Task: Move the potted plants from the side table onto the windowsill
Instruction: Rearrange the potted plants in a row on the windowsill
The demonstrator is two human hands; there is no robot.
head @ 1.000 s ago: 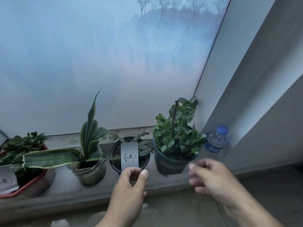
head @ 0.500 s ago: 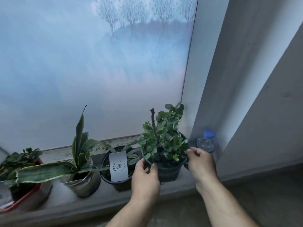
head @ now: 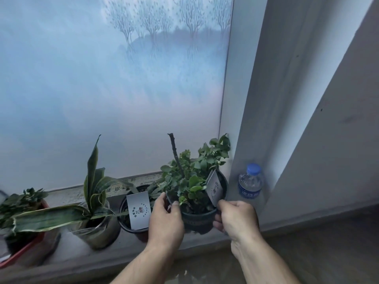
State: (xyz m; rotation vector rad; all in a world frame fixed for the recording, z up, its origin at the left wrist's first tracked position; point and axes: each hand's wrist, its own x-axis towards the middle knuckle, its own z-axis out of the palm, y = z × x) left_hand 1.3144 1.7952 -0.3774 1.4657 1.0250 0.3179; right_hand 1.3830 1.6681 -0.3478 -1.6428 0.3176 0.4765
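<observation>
A dark pot (head: 198, 220) with a leafy green plant (head: 190, 175), a bare stalk and a white tag stands at the right end of the windowsill (head: 67, 257). My left hand (head: 165, 219) grips its left rim and side. My right hand (head: 235, 217) grips its right side, fingers curled round the pot. To its left stand a small black pot with a white card (head: 138, 210), a snake plant in a shiny pot (head: 96, 226) and a red pot with a green plant (head: 22, 240). The side table is out of view.
A water bottle with a blue cap (head: 250, 184) stands just right of the held pot, against the window frame (head: 238, 119). Frosted glass (head: 102, 89) rises close behind the plants. A wall (head: 338, 150) closes in on the right.
My left hand left the white card and both hands closed on the leafy pot. The pot has turned, and its white tag now shows at the right.
</observation>
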